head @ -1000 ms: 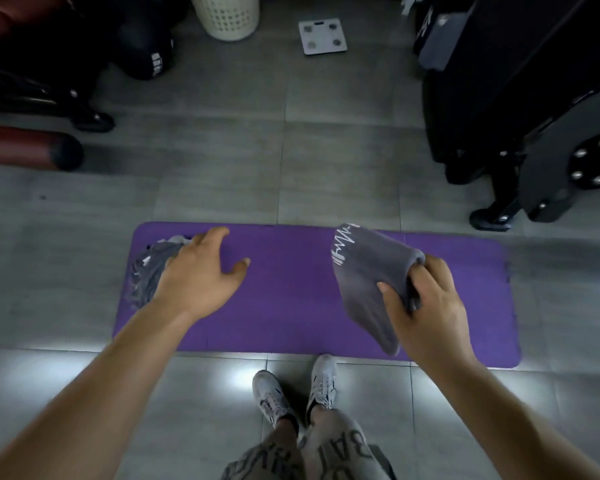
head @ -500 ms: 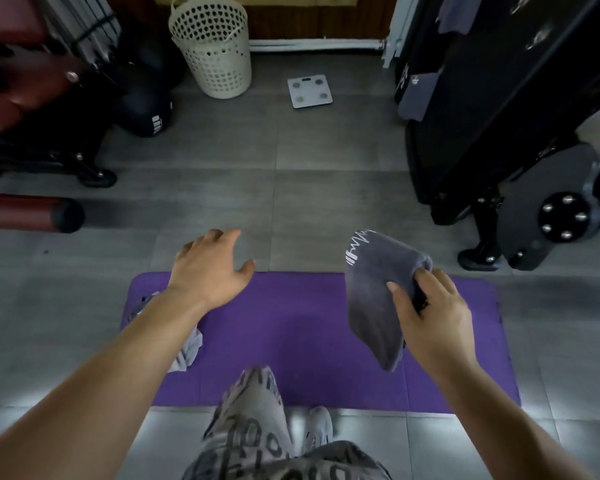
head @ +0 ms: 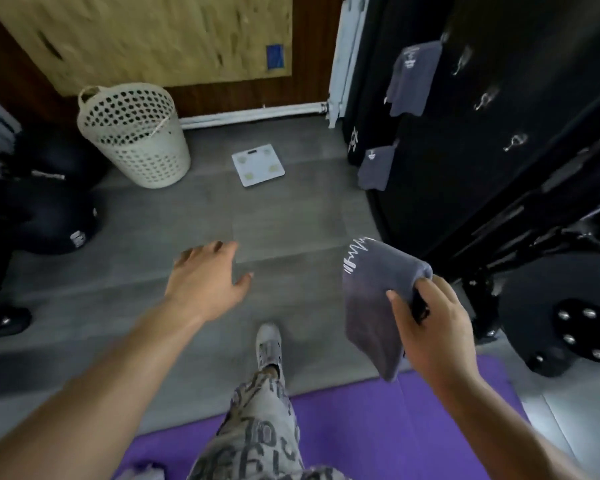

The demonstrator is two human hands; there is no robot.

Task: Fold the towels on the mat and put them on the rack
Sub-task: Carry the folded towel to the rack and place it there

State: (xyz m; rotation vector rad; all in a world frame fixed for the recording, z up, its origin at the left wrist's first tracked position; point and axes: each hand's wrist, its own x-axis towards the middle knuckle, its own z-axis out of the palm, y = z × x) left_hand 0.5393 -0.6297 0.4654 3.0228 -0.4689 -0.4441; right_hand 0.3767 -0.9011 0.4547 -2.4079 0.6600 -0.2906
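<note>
Folded grey towel (head: 371, 306) held in the air, between mat and rack.

At ten o'clock a white basket (head: 136, 136) stands on the grey floor, with a scale (head: 258, 164) toward twelve. Near centre the left grip (head: 205, 282) hovers wide over the floor, fingers spread, holding nothing. At six o'clock lies the purple mat (head: 430, 410). At three o'clock the right grip (head: 433, 323) is curled round the folded towel, above the mat's far edge. At two o'clock the black rack (head: 499, 98) has two hung towels (head: 413, 77) on it.
</note>
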